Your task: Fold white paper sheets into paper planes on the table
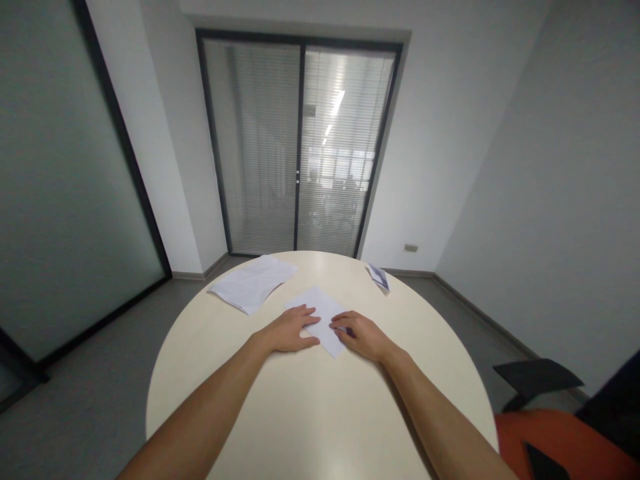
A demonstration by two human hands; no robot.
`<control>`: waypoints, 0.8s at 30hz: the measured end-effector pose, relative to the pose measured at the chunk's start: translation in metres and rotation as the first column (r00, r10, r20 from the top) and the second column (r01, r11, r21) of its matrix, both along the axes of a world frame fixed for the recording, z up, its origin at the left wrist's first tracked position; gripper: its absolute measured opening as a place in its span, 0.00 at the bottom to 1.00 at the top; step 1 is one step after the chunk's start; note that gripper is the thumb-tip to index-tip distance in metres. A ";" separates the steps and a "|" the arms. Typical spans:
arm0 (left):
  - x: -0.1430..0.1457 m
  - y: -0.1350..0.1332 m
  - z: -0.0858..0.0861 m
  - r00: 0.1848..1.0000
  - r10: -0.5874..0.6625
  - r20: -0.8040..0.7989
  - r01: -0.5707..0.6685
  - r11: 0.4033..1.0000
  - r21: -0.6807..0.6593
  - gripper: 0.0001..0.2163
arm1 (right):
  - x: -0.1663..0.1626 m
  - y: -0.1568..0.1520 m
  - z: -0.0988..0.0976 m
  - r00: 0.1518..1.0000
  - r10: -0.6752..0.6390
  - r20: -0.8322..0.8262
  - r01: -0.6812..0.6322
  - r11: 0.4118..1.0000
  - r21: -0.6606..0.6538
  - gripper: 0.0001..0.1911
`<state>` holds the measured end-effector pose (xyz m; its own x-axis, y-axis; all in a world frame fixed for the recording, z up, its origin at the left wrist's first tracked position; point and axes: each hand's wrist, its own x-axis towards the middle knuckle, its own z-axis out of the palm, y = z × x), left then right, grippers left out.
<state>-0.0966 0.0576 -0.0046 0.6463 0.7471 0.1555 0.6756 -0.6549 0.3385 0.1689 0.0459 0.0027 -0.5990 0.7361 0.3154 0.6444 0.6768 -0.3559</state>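
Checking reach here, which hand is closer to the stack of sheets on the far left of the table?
Left. The left hand lies just near-right of the stack; the right hand sits farther right, across the folded sheet.

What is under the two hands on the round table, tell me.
A white paper sheet lies under both, left hand flat on its left side, right hand on its right. Whatever the hands cover is hidden.
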 end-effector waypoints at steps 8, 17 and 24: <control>-0.002 0.001 -0.001 1.000 -0.018 0.008 0.017 0.998 0.058 0.27 | -0.006 0.001 -0.006 1.000 0.018 0.004 -0.017 0.997 -0.069 0.24; -0.003 -0.001 0.003 1.000 -0.018 0.002 0.018 0.999 0.041 0.28 | -0.001 0.000 -0.003 1.000 -0.007 0.023 0.009 0.995 -0.098 0.29; -0.002 0.000 0.002 1.000 -0.006 0.001 0.006 1.000 0.025 0.31 | -0.002 -0.003 -0.005 0.997 0.015 0.070 -0.007 0.993 -0.121 0.45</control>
